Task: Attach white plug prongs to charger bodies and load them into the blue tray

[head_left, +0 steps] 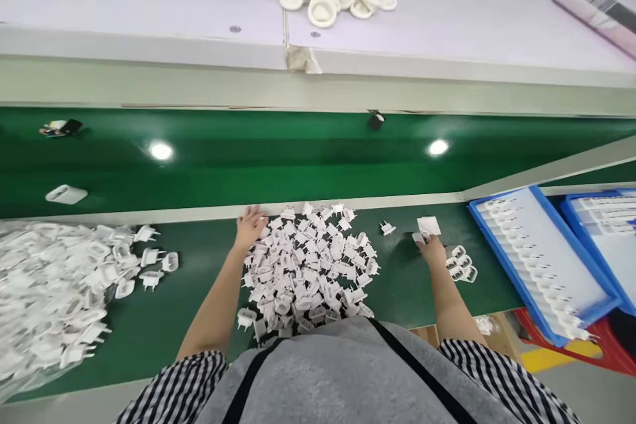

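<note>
My left hand (250,226) rests at the upper left edge of a heap of small white two-pin plug parts (308,265), its fingers spread and touching the heap's side. My right hand (432,250) is closed on a white plug housing (420,237) at its fingertips. Just beyond it lies a small white square piece (429,225). Several white oval plug housings (460,264) stand grouped right beside that hand. Between the heap and my right hand lies a single plug part (387,228) with its pins showing.
On the left, a clear plastic bag (47,291) spills many white plug parts. Blue trays (541,265) with rows of white plugs stand at the right. A shelf (149,0) across the back carries a pile of cream finger cots (322,10). A white piece (66,194) lies behind the bag.
</note>
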Tool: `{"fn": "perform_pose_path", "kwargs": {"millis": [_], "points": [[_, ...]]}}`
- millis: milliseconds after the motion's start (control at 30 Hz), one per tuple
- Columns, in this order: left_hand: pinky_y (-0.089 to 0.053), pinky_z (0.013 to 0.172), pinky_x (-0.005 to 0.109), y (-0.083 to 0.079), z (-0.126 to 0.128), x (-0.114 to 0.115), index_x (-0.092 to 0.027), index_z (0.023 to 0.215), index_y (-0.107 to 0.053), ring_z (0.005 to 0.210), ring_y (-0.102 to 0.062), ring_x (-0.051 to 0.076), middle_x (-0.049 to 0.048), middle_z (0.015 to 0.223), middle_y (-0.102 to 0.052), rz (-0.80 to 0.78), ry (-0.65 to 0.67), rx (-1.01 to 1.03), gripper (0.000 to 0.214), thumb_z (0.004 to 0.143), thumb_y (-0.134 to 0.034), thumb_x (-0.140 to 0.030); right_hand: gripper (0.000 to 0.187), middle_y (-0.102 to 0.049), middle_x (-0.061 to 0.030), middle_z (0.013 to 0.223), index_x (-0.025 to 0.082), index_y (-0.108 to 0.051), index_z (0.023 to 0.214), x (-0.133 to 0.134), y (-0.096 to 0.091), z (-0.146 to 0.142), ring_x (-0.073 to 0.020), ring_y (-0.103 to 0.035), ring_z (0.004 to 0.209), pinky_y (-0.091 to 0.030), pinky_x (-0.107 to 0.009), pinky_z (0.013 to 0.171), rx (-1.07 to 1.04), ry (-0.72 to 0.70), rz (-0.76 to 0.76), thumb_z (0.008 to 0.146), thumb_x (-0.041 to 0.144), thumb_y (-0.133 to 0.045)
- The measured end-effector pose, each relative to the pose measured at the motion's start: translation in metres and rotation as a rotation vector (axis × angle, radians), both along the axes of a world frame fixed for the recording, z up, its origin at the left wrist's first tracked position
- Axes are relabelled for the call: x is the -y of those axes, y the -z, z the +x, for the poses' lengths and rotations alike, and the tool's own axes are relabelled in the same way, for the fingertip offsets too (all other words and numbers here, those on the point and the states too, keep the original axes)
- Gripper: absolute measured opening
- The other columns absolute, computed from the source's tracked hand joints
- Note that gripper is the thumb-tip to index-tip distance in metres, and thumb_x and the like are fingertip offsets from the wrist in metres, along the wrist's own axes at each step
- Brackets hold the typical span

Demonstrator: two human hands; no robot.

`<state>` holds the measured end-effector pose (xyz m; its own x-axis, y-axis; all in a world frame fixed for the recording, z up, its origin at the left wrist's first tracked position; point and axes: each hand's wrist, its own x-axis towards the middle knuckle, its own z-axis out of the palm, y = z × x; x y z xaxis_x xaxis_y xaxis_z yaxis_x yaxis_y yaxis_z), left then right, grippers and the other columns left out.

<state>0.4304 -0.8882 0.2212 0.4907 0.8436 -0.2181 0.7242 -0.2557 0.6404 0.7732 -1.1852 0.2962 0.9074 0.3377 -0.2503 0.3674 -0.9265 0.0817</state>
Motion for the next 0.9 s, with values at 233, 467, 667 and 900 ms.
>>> {"fn": "perform_pose_path", "kwargs": {"millis": [233, 467, 667, 900], "points": [[-0.025, 0.092, 0.037, -0.024, -0.048, 0.039, -0.015, 0.116, -0.034, 0.112, -0.031, 0.021, 0.0113, 0.121, -0.036, 0.098, -0.057, 0.134, 0.053, 0.071, -0.039, -0.043, 0.048, -0.034, -0.0164, 0.118, 0.01, -0.034, 0.113, 0.032, 0.029, -0.11, -0.0277, -0.025, 0.112, -0.028, -0.044, 0.083, 0.042, -0.696, 0.305, 0.075, 0.04, -0.031], [-0.02, 0.087, 0.053, -0.021, -0.167, 0.161, -0.01, 0.121, -0.02, 0.116, -0.012, 0.036, 0.022, 0.126, -0.021, 0.212, 0.356, -0.305, 0.096, 0.044, -0.061, -0.051, 0.04, -0.037, -0.0107, 0.12, 0.031, -0.036, 0.115, 0.08, 0.075, -0.196, -0.031, -0.024, 0.112, -0.021, -0.056, 0.08, -0.084, -1.091, 0.105, 0.075, 0.026, -0.037], [-0.016, 0.086, 0.055, -0.001, -0.124, 0.207, -0.013, 0.114, -0.037, 0.117, -0.005, 0.037, 0.0219, 0.124, -0.023, 0.32, 0.444, -0.316, 0.069, 0.054, -0.06, -0.04, 0.043, -0.033, -0.0105, 0.124, 0.032, -0.033, 0.117, 0.059, 0.063, -0.2, -0.0306, -0.022, 0.113, -0.018, -0.057, 0.082, -0.06, -1.209, 0.115, 0.075, 0.032, -0.04], [-0.015, 0.083, 0.057, 0.007, -0.082, 0.222, -0.021, 0.114, -0.038, 0.113, -0.017, 0.039, 0.0185, 0.121, -0.031, 0.335, 0.565, -0.249, 0.071, 0.051, -0.062, -0.043, 0.043, -0.034, -0.0113, 0.123, 0.031, -0.034, 0.116, 0.069, 0.06, -0.197, -0.0284, -0.026, 0.111, -0.021, -0.053, 0.083, -0.015, -1.186, 0.108, 0.074, 0.031, -0.041]]}}
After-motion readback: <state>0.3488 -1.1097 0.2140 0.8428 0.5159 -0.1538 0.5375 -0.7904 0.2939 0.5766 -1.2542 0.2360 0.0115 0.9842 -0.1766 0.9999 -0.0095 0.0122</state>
